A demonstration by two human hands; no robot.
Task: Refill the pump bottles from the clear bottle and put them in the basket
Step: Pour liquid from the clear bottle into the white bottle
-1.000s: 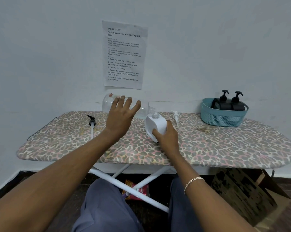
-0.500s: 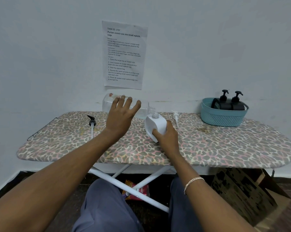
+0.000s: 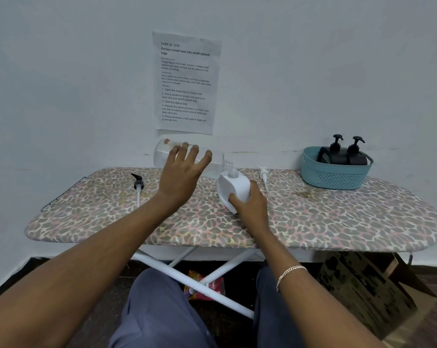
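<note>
Left hand [image 3: 181,178] grips the tipped clear plastic bottle [image 3: 163,154] over the uncapped white pump bottle [image 3: 235,189], clasped by the right hand [image 3: 252,209] on the leopard-print ironing board [image 3: 338,217]; two black pump bottles [image 3: 338,158] sit in the teal basket [image 3: 335,178]; capping remains.

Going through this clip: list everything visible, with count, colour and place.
clear bottle: 1, transparent, tipped nearly level, mouth at the white pump bottle's opening
white pump bottle: 1, white, pump off, mid-board
black pump bottles: 2, black, in the basket
basket: 1, teal, back right of the board
black pump head: 1, black with pale tube, lying left on the board
white pump head: 1, white, lying right of the white bottle
ironing board: 1, leopard-print cover, white legs
paper sheet: 1, white, printed, on the wall
cardboard box: 1, brown, floor, right
packet: 1, red, floor under the board
bracelet: 1, silver-coloured, right wrist
left hand: grips the clear bottle
right hand: holds the white pump bottle
</note>
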